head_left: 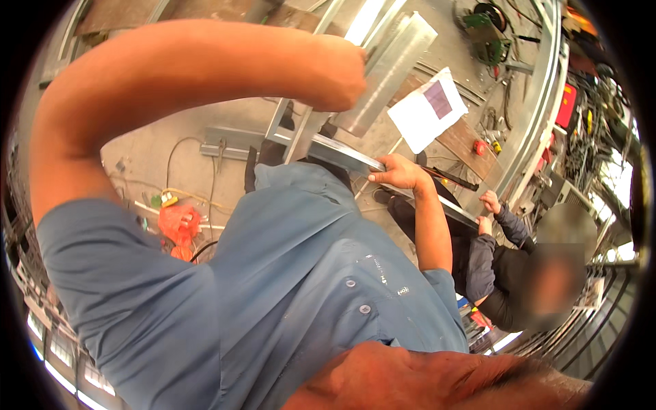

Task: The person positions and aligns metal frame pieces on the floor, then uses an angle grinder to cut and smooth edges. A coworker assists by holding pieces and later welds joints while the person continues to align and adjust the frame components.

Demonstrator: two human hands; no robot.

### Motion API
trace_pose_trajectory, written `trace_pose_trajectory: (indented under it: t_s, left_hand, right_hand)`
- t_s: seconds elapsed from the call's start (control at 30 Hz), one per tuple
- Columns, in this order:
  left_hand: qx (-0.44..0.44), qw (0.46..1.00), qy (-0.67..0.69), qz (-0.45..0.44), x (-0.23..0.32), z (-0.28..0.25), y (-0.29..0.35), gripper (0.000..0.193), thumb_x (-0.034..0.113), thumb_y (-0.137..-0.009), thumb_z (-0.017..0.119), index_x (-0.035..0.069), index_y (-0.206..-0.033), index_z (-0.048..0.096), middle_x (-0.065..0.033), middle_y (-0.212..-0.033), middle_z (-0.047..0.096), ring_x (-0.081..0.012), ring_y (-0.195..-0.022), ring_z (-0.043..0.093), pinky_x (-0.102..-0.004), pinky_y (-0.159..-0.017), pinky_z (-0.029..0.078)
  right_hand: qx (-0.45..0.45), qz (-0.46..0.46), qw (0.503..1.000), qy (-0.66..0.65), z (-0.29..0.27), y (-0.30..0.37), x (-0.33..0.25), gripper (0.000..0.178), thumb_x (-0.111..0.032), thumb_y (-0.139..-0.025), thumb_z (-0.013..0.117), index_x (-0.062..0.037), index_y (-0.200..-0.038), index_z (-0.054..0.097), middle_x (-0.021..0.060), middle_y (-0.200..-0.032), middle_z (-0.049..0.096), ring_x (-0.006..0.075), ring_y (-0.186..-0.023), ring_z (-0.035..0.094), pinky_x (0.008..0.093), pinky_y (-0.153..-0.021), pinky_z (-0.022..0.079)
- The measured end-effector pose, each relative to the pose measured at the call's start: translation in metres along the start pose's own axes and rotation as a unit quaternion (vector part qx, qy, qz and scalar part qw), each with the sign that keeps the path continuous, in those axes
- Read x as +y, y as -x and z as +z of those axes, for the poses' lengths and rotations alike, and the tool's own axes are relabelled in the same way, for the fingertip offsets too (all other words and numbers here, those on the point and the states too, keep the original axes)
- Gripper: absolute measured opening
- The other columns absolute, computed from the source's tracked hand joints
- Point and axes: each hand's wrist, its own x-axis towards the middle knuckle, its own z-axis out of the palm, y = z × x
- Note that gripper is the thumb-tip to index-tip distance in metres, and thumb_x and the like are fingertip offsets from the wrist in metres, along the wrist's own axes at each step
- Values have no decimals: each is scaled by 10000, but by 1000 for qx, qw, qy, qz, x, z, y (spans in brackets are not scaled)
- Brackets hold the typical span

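Note:
My left hand (342,72) is raised with its fist closed on the lower end of a long shiny steel channel (396,55) that slants up and to the right. Below it, my right hand (400,172) grips the edge of a flat grey metal bar (342,156) running down to the right. A person in a dark jacket (499,280) crouches at the right, with one hand (489,201) on the far end of that bar. My blue shirt fills the lower middle of the view.
A white paper sheet (427,109) lies on the concrete floor beyond the channel. A red plastic bag (179,224) and cables sit at the left. A long steel rail (529,109), a green machine (488,34) and a red box (566,106) stand at the right.

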Motion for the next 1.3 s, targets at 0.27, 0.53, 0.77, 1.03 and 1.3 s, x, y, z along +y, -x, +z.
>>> trace_pose_trajectory:
  t_s: [0.27,0.53,0.77,1.03,1.3]
  left_hand:
    - [110,993,34,8,-4,79,39,129,223,-850,671,157,-823,778,17,-968,748,-195,-1071,666,-391,-1096,440]
    - [176,983,40,-29,4,154,38,310,199,-955,601,140,-1216,758,-44,-1390,693,-224,-1372,581,-451,-1247,368]
    - [181,982,53,-10,6,167,16,322,191,-912,625,94,-1190,755,-64,-1342,706,-257,-1364,581,-446,-1215,397]
    - [119,991,56,17,9,159,-27,146,192,-819,657,95,-813,766,-47,-949,730,-228,-1018,648,-396,-1061,453]
    - [54,997,28,42,15,202,-81,147,238,-789,672,157,-686,737,0,-767,693,-203,-879,645,-377,-941,445]
  right_hand:
    - [24,17,998,51,-45,-26,54,807,-729,-861,713,1,-1201,763,218,-963,769,328,-940,720,455,-851,542]
    - [100,61,991,71,-77,-61,115,986,-878,-893,511,29,-1180,771,270,-1111,761,384,-1081,712,481,-967,532]
    - [105,80,990,42,-84,-57,153,1007,-870,-870,553,64,-1184,758,276,-1152,752,398,-1118,705,479,-986,535]
    - [127,49,991,-8,-97,-6,148,774,-713,-910,663,22,-1128,775,168,-918,773,270,-875,715,441,-807,553]
    - [112,28,992,-41,-119,26,136,900,-781,-898,634,60,-1198,750,212,-1057,770,323,-1024,727,459,-896,561]
